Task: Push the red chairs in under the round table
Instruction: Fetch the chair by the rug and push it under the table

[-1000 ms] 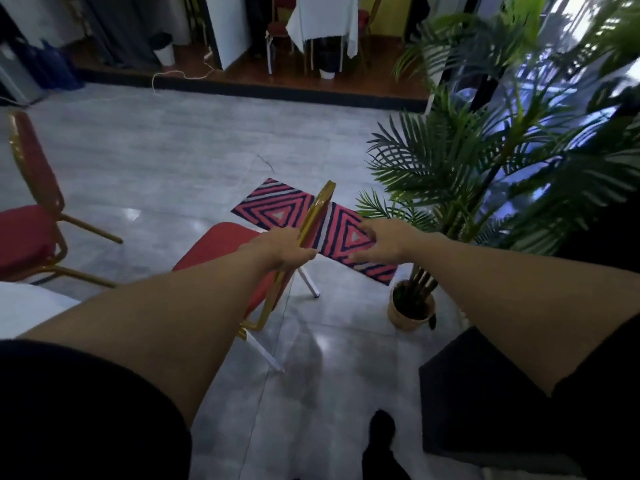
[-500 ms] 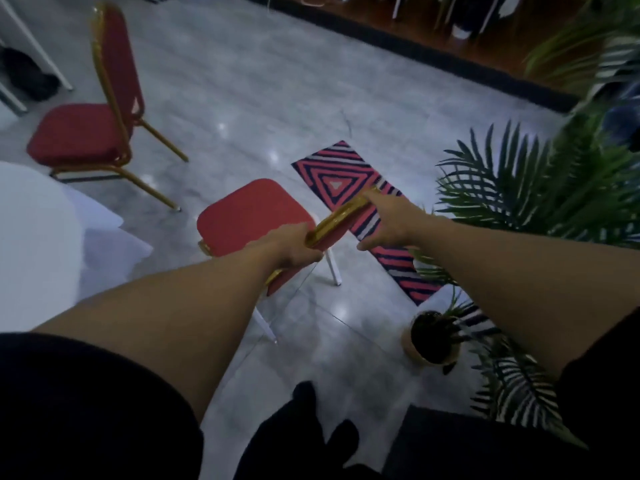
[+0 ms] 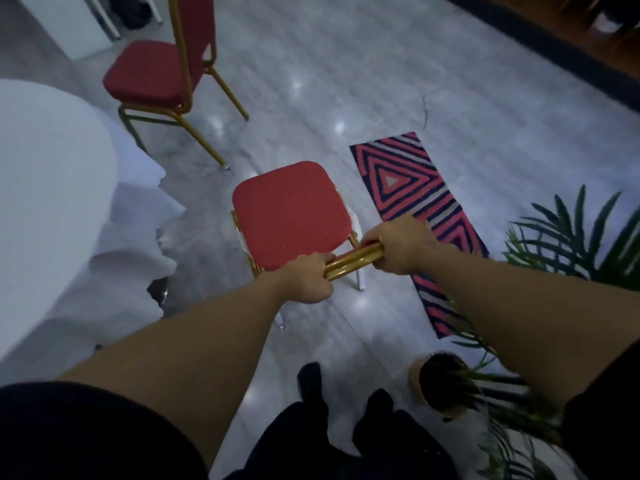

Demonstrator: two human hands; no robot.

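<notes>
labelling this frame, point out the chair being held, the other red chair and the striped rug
held chair (image 3: 291, 216), head view, middle of seat cushion
other red chair (image 3: 147, 72), head view, seat cushion
striped rug (image 3: 393, 181), head view, triangle pattern at far end

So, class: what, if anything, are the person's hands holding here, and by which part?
Both hands grip the nearer red chair by the gold top rail of its backrest: left hand at one end, right hand at the other.

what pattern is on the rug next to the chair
The rug has nested triangles and stripes in pink, dark navy and grey, seen in the head view.
</notes>
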